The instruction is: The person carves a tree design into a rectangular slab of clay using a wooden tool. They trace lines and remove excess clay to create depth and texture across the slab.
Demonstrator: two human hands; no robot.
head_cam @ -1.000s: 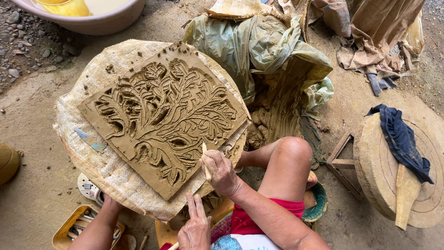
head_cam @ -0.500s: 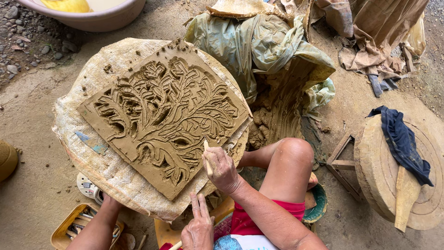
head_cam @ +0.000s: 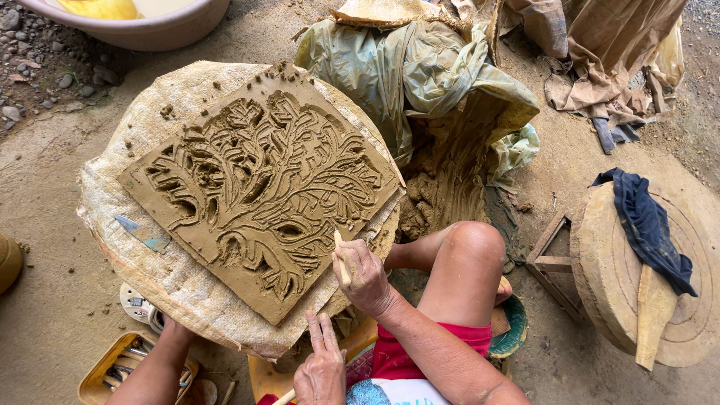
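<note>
Right hand (head_cam: 365, 276), fingers wrapped round a thin stick (head_cam: 340, 255), works the clay slab's (head_cam: 259, 187) near edge; slab lies up-left. Left hand (head_cam: 321, 367) rests flat, empty.

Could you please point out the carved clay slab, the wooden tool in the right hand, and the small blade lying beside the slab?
carved clay slab (head_cam: 259, 187), head view, middle of the relief.
wooden tool (head_cam: 340, 256), head view, shaft above the fingers.
small blade (head_cam: 142, 234), head view, mid-blade.
</note>
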